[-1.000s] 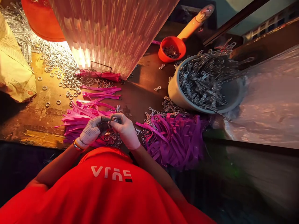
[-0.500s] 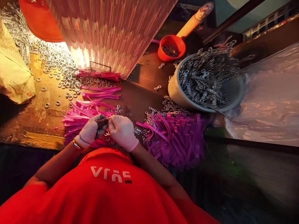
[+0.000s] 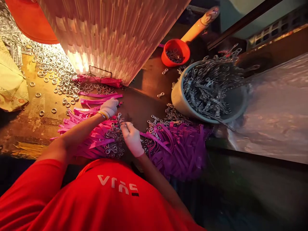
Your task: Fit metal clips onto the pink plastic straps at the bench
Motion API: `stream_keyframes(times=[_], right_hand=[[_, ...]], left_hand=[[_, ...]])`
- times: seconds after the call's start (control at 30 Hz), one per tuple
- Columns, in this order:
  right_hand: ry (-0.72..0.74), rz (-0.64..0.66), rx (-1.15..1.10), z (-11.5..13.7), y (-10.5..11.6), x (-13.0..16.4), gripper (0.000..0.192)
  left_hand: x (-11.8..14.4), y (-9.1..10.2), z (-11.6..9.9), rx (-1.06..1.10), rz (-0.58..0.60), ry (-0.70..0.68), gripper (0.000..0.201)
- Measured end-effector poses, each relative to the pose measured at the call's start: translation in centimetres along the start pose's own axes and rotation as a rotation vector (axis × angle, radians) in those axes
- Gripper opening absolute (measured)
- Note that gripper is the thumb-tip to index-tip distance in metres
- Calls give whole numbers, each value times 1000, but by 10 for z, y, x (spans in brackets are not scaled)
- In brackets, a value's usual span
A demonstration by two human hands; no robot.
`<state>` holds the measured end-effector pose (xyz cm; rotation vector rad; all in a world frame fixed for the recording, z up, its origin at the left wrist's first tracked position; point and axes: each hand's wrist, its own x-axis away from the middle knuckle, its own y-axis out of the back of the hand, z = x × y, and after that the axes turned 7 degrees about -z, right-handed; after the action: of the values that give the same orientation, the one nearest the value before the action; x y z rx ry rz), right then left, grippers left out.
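Note:
My left hand point(image 3: 109, 107), in a white knit glove, reaches over the pink straps point(image 3: 101, 142). Its fingers curl down at the end of one pink strap, whose tip peeks out past them. Nearer my body is my right hand point(image 3: 132, 138), also gloved, with thumb and fingers pinched together. Something small shows at its fingertips, too small to make out. Metal clasps point(image 3: 114, 144) lie bunched at the ends of the pink straps, to the left of my right hand. On its other side spreads a heap of purple straps point(image 3: 180, 150).
Loose metal rings point(image 3: 64, 80) cover the back left, beside a ribbed translucent panel point(image 3: 103, 38) and an orange lampshade-like piece point(image 3: 33, 22). A red cup point(image 3: 166, 57) and a grey bucket point(image 3: 178, 93) full of metal pieces stand at the right. Paper packaging point(image 3: 12, 83) sits far left.
My hands, together before, have parted. The left has moved up and away to the pink straps' far ends; the right has shifted slightly right and down. The view has shifted a little.

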<state>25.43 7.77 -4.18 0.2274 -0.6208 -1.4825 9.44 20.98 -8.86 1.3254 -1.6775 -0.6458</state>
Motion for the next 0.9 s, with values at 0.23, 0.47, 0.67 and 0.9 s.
stream_keyframes(times=[0.23, 0.47, 0.67, 0.9], right_hand=[[-73, 88, -26, -15, -1, 15, 43], [78, 52, -74, -8, -2, -8, 37], [403, 159, 187, 28, -15, -26, 37], [592, 238, 783, 56, -14, -6, 33]], left_hand=[[-46, -21, -23, -15, 9, 109, 35], [17, 46, 7, 254, -50, 6, 34], [129, 68, 15, 875, 77, 234, 26], [160, 54, 14, 883, 67, 199, 20]])
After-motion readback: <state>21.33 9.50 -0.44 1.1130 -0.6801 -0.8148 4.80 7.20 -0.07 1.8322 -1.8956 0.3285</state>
